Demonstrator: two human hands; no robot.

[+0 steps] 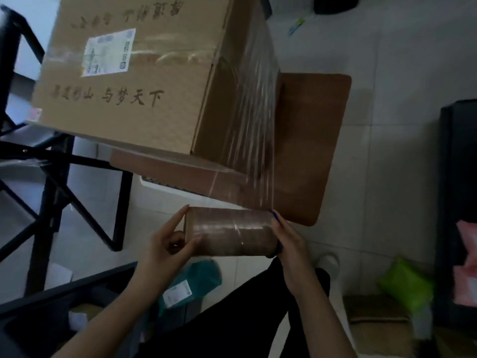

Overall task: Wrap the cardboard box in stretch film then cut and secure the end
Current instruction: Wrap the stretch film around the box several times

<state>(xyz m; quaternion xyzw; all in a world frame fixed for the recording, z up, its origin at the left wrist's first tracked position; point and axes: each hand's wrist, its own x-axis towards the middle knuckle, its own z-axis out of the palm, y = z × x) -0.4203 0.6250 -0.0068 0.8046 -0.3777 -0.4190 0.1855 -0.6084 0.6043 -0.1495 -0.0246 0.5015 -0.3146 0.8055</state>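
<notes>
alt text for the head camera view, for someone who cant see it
A left hand and a right hand hold a roll of stretch film by its ends, a sheet of film stretching from it up onto the side of a large cardboard box. The box, with a white label on top, sits on a brown tabletop.

Small packing and dispatch room; home or back of a shop, cannot tell which. Pale tiled floor (387, 60). Large cardboard box (124, 81) bearing a printed shipping label (108, 52) stands on a brown tabletop (309, 151). Film runs from a stretch film roll (229, 229) up onto it. Labelled teal mailer bag (196, 280), green bag (405, 282) and flattened cardboard (374, 311) lie on the floor. Pink parcel (467, 264) at right edge. Black metal frame (59, 182) at left.
</notes>
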